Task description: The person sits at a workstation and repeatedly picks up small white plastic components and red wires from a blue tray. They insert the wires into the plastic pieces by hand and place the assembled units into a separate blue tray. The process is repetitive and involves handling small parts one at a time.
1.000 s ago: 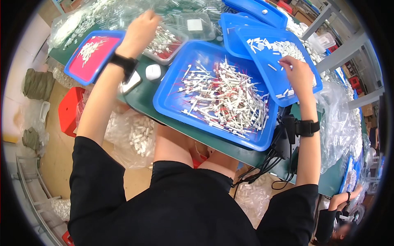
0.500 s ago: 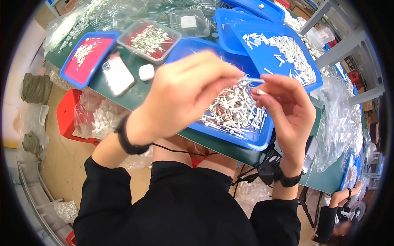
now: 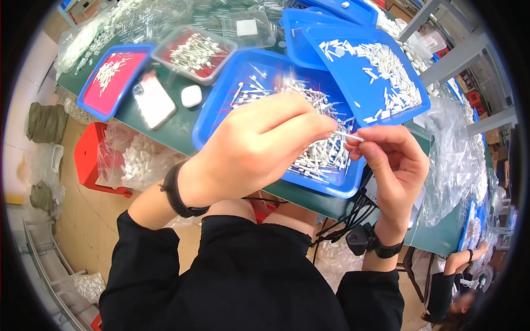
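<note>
Pinching a thin white stick [image 3: 350, 136] narrowly in left hand [image 3: 262, 144] and right hand [image 3: 393, 163], over the right side of a blue tray [image 3: 225, 83].

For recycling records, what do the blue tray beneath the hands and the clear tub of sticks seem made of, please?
The blue tray is probably glossy plastic, given rim highlights; the clear tub looks like smooth plastic, its walls being transparent.

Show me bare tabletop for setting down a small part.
Green tabletop: small patch between white phone, white case and big blue tray; another at right, between clear plastic bag and the front edge. Crowded: far side, under clear tubes; middle, left hand and right hand over white pieces.
</note>
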Demonstrator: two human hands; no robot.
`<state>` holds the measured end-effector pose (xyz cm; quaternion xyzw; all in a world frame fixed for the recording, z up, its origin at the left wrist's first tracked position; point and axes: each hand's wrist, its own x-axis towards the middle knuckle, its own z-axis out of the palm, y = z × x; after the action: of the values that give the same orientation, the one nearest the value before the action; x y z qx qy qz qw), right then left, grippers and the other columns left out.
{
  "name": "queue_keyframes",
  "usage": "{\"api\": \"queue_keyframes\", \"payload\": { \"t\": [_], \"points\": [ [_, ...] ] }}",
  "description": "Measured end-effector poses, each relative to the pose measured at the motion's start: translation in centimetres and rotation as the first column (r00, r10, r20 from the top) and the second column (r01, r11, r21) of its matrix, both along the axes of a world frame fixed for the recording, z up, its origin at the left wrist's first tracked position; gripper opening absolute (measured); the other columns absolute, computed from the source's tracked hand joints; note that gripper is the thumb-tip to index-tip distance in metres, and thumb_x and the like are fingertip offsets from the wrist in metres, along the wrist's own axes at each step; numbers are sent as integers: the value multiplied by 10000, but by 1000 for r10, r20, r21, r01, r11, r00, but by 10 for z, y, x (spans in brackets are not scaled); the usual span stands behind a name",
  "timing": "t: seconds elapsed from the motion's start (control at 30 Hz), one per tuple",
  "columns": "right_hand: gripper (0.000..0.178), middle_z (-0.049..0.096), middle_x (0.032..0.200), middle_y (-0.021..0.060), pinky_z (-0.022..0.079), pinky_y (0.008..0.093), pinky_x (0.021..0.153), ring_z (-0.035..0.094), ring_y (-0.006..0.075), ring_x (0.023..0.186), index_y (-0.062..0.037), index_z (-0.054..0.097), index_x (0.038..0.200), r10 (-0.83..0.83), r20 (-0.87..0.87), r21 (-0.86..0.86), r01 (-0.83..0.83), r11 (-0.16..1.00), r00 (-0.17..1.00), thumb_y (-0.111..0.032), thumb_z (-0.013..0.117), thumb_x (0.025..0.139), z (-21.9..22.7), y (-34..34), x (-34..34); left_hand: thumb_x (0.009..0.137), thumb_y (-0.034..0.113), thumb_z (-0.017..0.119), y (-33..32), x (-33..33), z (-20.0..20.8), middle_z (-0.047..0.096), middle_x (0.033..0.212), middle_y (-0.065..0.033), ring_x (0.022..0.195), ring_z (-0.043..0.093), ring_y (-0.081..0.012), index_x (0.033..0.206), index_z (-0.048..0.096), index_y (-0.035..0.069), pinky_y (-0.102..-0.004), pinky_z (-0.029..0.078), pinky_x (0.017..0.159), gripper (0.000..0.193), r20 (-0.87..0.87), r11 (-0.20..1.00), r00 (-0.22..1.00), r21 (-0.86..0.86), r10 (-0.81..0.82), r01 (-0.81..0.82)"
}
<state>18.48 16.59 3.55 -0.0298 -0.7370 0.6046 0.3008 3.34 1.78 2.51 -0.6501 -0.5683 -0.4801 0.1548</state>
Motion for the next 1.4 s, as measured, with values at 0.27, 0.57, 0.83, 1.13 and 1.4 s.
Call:
{"api": "queue_keyframes", "payload": {
  "t": [0.27, 0.57, 0.83, 1.13, 1.4],
  "points": [
    [147, 690, 828, 85, 522, 231, 671, 661, 123, 736, 46, 657, 924, -91, 35, 180, 83, 980, 995, 114, 625, 798, -1, 1, 5, 676, -139, 620, 1, 0, -2, 614, 784, -116, 665, 608, -222, 950, 657, -48, -292, 494, 574, 292, -90, 1000, 996, -25, 0, -2],
    [128, 621, 718, 100, 469, 308, 547, 610, 238, 628, -4, 629, 851, -291, -88, 742, 258, 619, 953, 30, 700, 751, -11, -2, -7, 770, -45, 659, 1, 10, 2, 640, 851, -74, 670, 607, -181, 985, 654, 15, -279, 482, 595, 223, 379, 900, 926, -401, -7, 171],
    [141, 613, 749, 106, 465, 297, 564, 599, 230, 654, -1, 631, 862, -192, -91, 694, 200, 692, 977, 64, 680, 747, -12, -7, -7, 761, -74, 626, -3, 2, -15, 684, 815, -100, 669, 633, -209, 945, 700, 22, -285, 486, 595, 221, 183, 986, 983, -167, 25, 6],
    [175, 612, 724, 96, 483, 301, 566, 597, 216, 620, 13, 636, 882, -128, -118, 734, 173, 657, 985, 59, 690, 722, -15, -10, -10, 757, -89, 617, -5, 8, -15, 684, 784, -103, 656, 647, -207, 946, 702, 12, -275, 501, 582, 230, 249, 987, 969, -156, 1, 39],
    [366, 609, 756, 68, 509, 372, 703, 590, 224, 672, 25, 578, 1069, -32, -276, 860, 262, 438, 961, -26, 683, 722, -25, -6, -36, 793, -57, 606, -4, -1, -18, 683, 770, -120, 676, 672, -202, 924, 682, -23, -258, 522, 621, 156, 448, 977, 891, -211, 69, 31]
  ]
}}
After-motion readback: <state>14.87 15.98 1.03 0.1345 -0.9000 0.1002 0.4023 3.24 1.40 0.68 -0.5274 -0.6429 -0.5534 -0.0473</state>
